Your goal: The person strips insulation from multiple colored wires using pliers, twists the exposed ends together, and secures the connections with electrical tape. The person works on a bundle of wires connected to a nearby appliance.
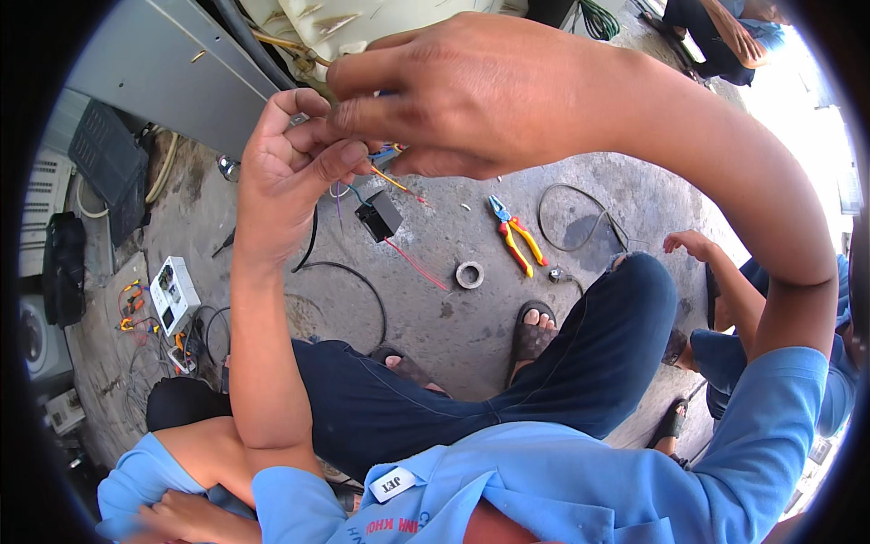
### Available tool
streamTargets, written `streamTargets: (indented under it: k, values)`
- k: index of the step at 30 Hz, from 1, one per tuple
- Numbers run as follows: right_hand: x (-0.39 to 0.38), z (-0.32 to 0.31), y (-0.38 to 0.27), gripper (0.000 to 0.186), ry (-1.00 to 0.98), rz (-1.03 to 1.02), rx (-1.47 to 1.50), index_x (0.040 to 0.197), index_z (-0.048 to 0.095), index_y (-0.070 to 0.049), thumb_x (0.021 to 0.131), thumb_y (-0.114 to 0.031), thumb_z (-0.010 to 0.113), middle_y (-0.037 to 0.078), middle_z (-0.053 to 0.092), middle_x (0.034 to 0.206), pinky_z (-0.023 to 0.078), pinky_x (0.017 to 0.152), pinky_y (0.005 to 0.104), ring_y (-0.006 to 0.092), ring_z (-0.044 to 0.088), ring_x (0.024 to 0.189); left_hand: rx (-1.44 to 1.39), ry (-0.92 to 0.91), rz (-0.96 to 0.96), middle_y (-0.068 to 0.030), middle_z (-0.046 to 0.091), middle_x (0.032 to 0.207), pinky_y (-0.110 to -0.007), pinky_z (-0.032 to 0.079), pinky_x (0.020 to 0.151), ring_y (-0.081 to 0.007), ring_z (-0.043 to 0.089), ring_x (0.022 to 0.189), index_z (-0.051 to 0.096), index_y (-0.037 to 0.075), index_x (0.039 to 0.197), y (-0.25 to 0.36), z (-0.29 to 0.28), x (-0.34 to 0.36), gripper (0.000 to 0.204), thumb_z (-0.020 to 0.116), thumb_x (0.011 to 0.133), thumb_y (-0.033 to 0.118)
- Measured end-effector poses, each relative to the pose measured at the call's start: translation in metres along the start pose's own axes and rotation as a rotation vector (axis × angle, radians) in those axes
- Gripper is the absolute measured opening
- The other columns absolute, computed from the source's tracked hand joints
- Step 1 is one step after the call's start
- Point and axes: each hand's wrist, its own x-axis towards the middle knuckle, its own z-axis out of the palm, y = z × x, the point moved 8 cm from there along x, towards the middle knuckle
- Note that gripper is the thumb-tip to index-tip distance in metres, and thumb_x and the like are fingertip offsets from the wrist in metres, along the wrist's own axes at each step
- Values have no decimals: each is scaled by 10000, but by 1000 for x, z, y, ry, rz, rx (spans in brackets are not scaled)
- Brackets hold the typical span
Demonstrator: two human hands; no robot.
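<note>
Well, from where I stand, the left hand [288,159] has thumb and fingertips pinched on thin coloured wires [388,180], while the right hand [462,100] arches over it, blurred; I can't tell whether it grips anything. Just below that pinch is a small black box-shaped component [385,216], a red wire [417,266] trailing from it. Farther down and rightward lie a grey tape roll [459,276] and red-and-yellow-handled pliers [517,238].
</note>
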Motion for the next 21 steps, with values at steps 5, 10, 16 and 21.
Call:
streamTargets:
  k: [5, 10, 16, 21]
  values:
    - [5, 5, 1, 284, -28, -117, -150, 1135, 641, -16, 870, -107, 596, 126, 647, 1055, 576, 780, 414, 300, 664, 981, -40, -15, 14, -134, 704, 991, -252, 510, 710, -148, 672, 828, 441, 25, 1177, -5, -6, 1, 402, 725, 894, 55]
    - [10, 18, 22, 309, -109, 192, -117, 1124, 622, 17, 854, -134, 634, 144, 653, 1006, 570, 775, 414, 328, 670, 922, -114, 14, 20, -141, 694, 1009, -265, 523, 743, -174, 675, 877, 452, 28, 1174, -2, -7, 1, 385, 718, 896, 47]
    - [5, 6, 11, 299, 0, 11, -26, 1089, 606, 32, 858, -156, 636, 166, 653, 906, 552, 725, 440, 348, 668, 861, -178, -27, 30, -125, 687, 1013, -273, 528, 781, -189, 674, 911, 460, 36, 1170, -5, -13, 1, 363, 708, 905, 54]
    - [9, -2, 3, 296, 154, -345, -117, 1099, 619, 100, 915, -124, 563, 179, 658, 1065, 575, 703, 374, 296, 674, 853, -135, -42, 25, -119, 685, 1014, -276, 530, 790, -180, 682, 939, 465, 32, 1169, -4, -8, 1, 348, 698, 910, 43]
